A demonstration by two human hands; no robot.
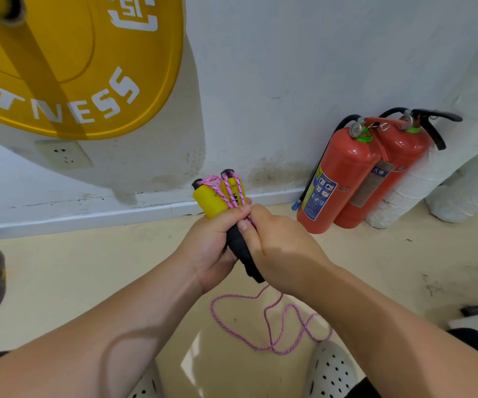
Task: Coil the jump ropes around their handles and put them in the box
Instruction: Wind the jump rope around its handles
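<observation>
At frame centre, the handles (220, 202) are gripped by the left hand (214, 242); the rope (272, 323) is pinched by the right hand (280, 248). The rope, trailing limp at lower centre, is judged light and soft, best taken near the handles.

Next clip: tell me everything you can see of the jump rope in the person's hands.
The jump rope has two handles held side by side, roughly upright: yellow plastic-looking tops with black caps, and black foam-like grips below. Its pink-and-purple braided cord leaves both caps and runs down over the yellow parts. Most of it lies in loose loops on the floor. The left hand grips the handles; the right hand pinches the cord against them.
</observation>
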